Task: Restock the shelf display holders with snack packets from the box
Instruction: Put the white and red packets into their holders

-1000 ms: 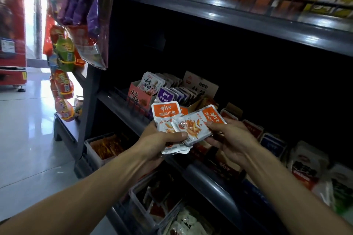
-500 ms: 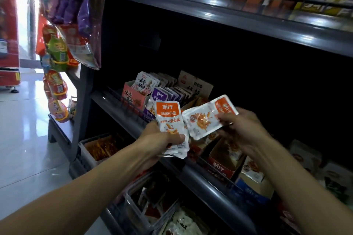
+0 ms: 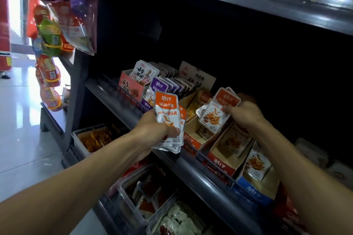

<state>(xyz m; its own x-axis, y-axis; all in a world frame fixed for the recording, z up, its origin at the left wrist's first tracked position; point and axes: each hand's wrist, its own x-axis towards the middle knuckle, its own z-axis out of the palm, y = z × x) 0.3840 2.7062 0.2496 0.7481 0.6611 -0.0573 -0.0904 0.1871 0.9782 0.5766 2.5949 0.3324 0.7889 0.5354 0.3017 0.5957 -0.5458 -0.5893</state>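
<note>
a small stack of orange snack packets [image 3: 168,120] is kept gripped in the left hand [image 3: 154,133], fingers and thumb curled round its lower half, apparently as a reserve held in front of the shelf rail [image 3: 193,170] so that single packets can be fed from it. one or two more packets [image 3: 217,110] are pinched at their top edge by the right hand [image 3: 246,114] and held tilted just above the orange display holder [image 3: 198,135], seemingly for sliding in upright. the supply box is not seen, the count in the right hand cannot be told, and the holder's far end is hidden by that hand.
</note>
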